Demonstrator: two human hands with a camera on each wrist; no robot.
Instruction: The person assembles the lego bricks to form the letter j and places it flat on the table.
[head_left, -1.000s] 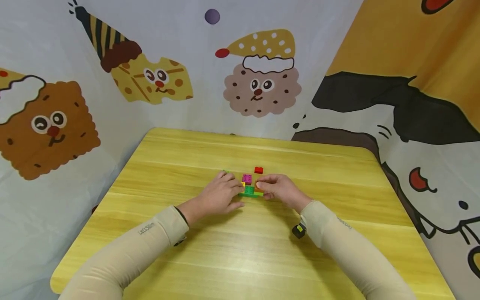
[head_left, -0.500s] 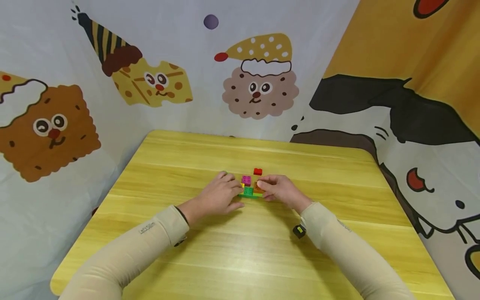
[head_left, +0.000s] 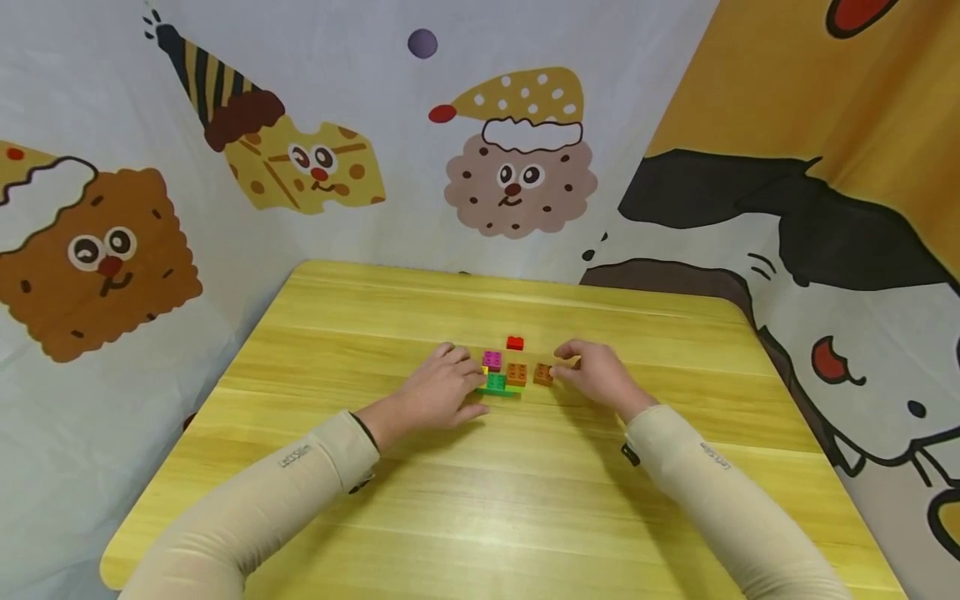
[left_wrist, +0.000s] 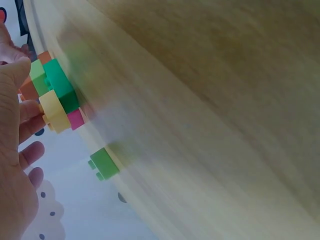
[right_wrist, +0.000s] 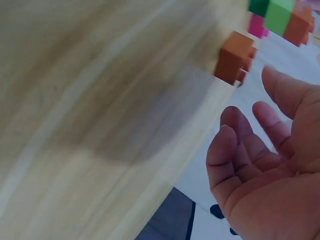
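Observation:
A small build of toy building bricks lies mid-table in the head view: a green brick, a light-green brick, a yellow brick and an orange brick on the right end. My left hand is at its left side, fingertips against the yellow brick, thumb spread in front. A loose orange brick stands just right of the build. Beside it is my right hand, fingers loosely bent and parted; the right wrist view shows a gap between the fingertips and that orange brick.
A pink brick sits right behind the build; whether it is joined cannot be told. Farther back lies a red brick. A separate green brick shows in the left wrist view. Printed cloth hangs behind the wooden table.
My right hand has let go of the orange brick on the build and moved right, to beside the loose orange brick. The left hand has stayed in place.

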